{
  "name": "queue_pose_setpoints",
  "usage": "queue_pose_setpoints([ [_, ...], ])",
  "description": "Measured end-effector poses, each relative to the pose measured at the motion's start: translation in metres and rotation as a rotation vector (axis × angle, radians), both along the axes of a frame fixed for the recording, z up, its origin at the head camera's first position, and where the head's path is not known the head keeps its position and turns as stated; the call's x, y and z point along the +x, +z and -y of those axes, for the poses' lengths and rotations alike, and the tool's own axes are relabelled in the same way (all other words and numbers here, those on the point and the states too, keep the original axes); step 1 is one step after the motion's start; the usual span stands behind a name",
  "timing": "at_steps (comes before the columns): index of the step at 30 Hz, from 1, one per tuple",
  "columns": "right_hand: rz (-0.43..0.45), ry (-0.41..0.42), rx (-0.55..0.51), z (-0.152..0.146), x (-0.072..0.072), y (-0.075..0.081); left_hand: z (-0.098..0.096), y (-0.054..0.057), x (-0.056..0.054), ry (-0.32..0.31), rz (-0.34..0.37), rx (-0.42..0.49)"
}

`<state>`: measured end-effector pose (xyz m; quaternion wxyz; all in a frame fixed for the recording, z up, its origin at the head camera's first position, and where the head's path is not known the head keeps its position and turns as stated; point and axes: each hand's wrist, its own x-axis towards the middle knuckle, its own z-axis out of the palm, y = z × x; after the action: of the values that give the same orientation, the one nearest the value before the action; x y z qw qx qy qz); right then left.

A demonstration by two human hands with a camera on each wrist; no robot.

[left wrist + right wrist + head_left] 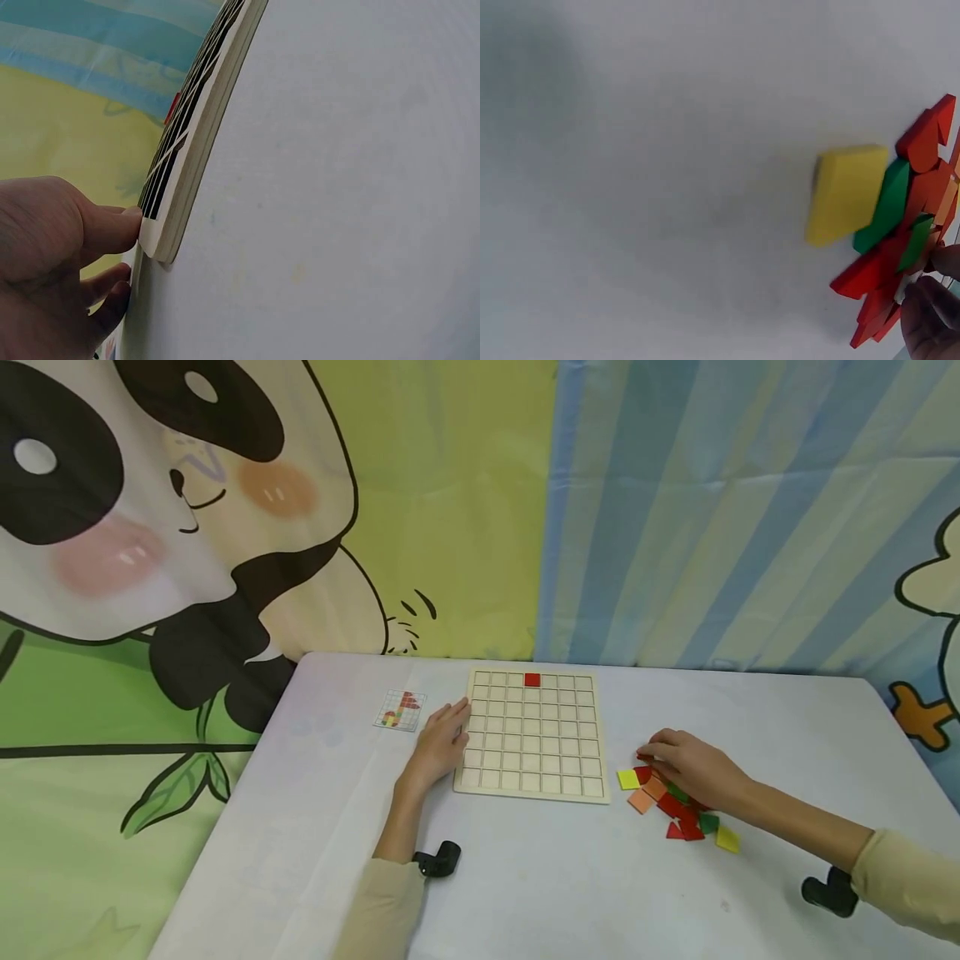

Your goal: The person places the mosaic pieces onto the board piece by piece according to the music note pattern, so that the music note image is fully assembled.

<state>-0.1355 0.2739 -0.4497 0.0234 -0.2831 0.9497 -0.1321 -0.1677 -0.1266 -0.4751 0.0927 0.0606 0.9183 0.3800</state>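
Observation:
A pale wooden grid board (531, 737) lies flat on the white table, with one red square (532, 680) in its top row. My left hand (437, 745) rests along the board's left side; in the left wrist view its thumb touches the edge close to a corner. Right of the board, my right hand (697, 768) is over a heap of coloured pieces and pinches a small red piece (642, 756) at its fingertips. Around it lie a yellow square (627, 779), orange squares (641, 801), red pieces (686, 827) and a green piece (708, 822), some overlapping.
Left of the board lies a small pattern card (400, 710) with a coloured figure on a grid. Another yellow piece (727, 839) sits at the heap's near side. Behind the table (300, 827) hangs a printed cloth (450, 510) with a panda.

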Motion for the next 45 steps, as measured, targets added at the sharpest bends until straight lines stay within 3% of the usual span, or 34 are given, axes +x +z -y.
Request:
queue_pose_setpoints([
  [11,0.032,0.045,0.032,0.007,-0.014,0.006,-0.001,0.003,0.001,-0.002,-0.017,-0.006],
  [22,0.221,-0.103,-0.33,0.018,-0.032,0.01,0.0,0.003,0.001,-0.001,-0.022,-0.013],
  [28,0.325,-0.193,-0.424,0.034,-0.054,0.012,0.0,0.002,0.001,-0.002,-0.017,-0.016],
  [32,0.365,-0.2,-0.439,0.052,-0.076,0.01,0.0,0.002,0.0,-0.005,-0.02,-0.024],
  [38,0.313,-0.161,-0.421,0.079,-0.109,0.0,0.0,0.003,0.0,-0.001,-0.02,-0.009],
  [45,0.289,-0.134,-0.38,0.103,-0.132,-0.008,0.0,0.002,0.002,0.001,-0.024,-0.01],
])
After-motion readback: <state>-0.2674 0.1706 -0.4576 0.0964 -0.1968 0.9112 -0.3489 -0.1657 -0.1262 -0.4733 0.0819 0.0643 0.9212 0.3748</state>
